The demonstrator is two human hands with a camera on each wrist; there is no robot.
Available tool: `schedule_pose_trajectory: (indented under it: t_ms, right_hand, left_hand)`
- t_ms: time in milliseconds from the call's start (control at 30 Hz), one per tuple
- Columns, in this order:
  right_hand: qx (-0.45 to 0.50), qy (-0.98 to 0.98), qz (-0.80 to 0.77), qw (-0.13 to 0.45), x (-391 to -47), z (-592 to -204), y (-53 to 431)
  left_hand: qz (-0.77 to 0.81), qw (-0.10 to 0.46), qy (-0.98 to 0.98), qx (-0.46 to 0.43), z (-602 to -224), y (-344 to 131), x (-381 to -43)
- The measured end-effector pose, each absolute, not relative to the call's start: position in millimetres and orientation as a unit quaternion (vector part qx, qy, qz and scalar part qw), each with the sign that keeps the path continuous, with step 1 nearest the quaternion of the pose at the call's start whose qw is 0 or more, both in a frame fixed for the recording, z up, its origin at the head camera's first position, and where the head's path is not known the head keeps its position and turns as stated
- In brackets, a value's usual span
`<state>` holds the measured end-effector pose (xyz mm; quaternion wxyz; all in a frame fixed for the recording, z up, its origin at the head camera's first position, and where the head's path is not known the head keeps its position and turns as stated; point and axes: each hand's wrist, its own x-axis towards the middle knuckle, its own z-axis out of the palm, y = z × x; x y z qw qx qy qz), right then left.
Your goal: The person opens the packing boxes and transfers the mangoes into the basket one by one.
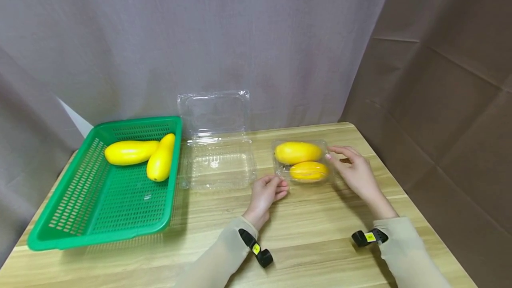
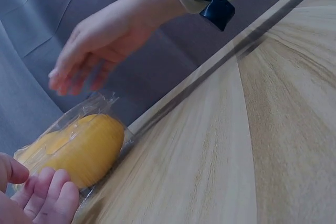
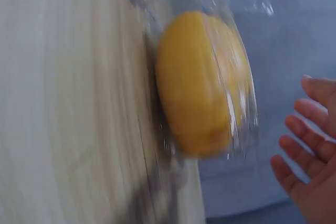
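Note:
A clear plastic clamshell box (image 1: 282, 170) with its lid down sits on the right half of the table. Inside lie two smooth, oblong, melon-like yellow fruits, the rear one (image 1: 298, 152) longer than the front one (image 1: 309, 171). My left hand (image 1: 265, 197) is at the box's front left corner, fingers loosely bent; in the left wrist view a gap shows between thumb and fingertips (image 2: 63, 187). Beside the box's right end is my right hand (image 1: 356, 174). Its fingers (image 3: 304, 129) are spread and stand apart from the plastic in the right wrist view.
A second clear clamshell box (image 1: 218, 186) stands with its lid raised, left of the filled one. Further left, a green plastic basket (image 1: 173, 194) holds two more yellow fruits (image 1: 132, 152). Grey curtain (image 1: 256, 43) hangs behind the wooden table (image 1: 312, 230).

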<state>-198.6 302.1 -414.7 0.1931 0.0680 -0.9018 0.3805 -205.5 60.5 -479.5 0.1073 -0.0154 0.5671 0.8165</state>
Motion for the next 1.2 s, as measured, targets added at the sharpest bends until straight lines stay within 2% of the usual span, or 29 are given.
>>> schedule_pose_trajectory:
  t_ms: [300, 433, 867, 1200]
  right_hand:
    - [0.285, -0.89, 0.234, 0.268, -202.6, -431.1, 255.0]
    - [0.34, -0.883, 0.179, 0.27, -205.8, -439.8, 241.5]
    - [0.32, -0.915, 0.104, 0.222, -213.8, -445.3, 231.5]
    - [0.351, -0.905, 0.053, 0.233, -220.0, -435.5, 230.0]
  left_hand:
    - [0.818, 0.121, 0.562, -0.015, -483.1, 58.8, -205.8]
    - [0.821, 0.122, 0.557, -0.012, -483.7, 57.8, -205.2]
    - [0.815, 0.119, 0.567, 0.016, -486.5, 52.5, -205.4]
    - [0.814, 0.11, 0.57, 0.015, -487.4, 52.7, -207.1]
